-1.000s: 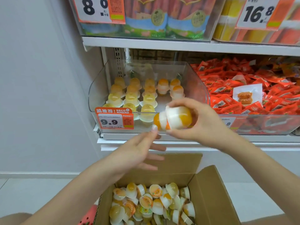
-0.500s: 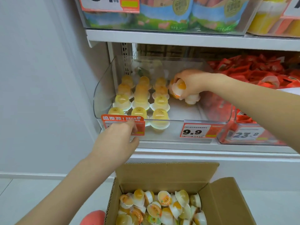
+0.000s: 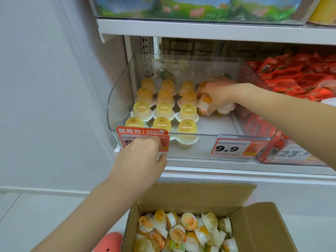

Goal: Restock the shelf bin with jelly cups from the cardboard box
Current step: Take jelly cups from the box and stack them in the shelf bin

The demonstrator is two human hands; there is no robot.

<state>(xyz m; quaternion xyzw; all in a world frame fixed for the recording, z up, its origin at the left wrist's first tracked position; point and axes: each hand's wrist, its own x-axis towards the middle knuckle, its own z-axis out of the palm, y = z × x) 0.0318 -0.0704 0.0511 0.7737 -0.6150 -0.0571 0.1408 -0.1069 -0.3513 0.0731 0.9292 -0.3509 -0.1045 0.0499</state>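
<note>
Head view: right hand (image 3: 217,96) clamps jelly cups (image 3: 204,103) inside the shelf bin (image 3: 120,99) (placing step), next release them upright by the right wall, while left hand (image 3: 141,157) grips its front edge.

A plain pale wall (image 3: 47,88) fills my left, meeting a light tiled floor (image 3: 36,215) at a white skirting strip (image 3: 45,190). Ahead stands a white shelving unit, its upper shelf board (image 3: 209,30) carrying clear tubs of packets printed with green meadows (image 3: 190,6), and a slotted metal upright (image 3: 144,57) runs down behind. To my right a neighbouring tub is heaped with red snack packets (image 3: 294,77), under even, soft light.
</note>
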